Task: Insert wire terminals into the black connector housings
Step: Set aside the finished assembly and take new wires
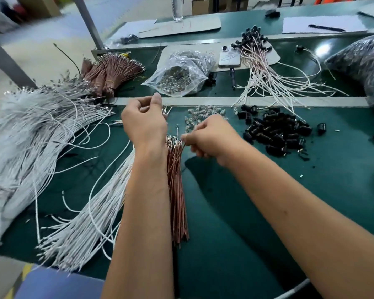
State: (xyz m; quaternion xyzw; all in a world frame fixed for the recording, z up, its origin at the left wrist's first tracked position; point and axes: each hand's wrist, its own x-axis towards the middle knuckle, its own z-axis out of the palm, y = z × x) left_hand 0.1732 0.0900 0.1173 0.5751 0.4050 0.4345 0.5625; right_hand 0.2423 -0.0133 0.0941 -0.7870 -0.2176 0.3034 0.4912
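Copper wire (177, 160) pinched by right hand (209, 137)

The table (225, 223) is dark green with a pale grey strip across it. The wire bundle (177, 190) between the forearms is copper-brown with silvery terminals at its top; a second brown bundle (108, 72) lies further back. The loose wires (78, 223) on the left are white. The connector housings (276, 130) are glossy black. The clear bag (177, 76) holds what seem to be silvery metal parts. The phone (229, 58) is white. The paper sheets (324, 23) are white.
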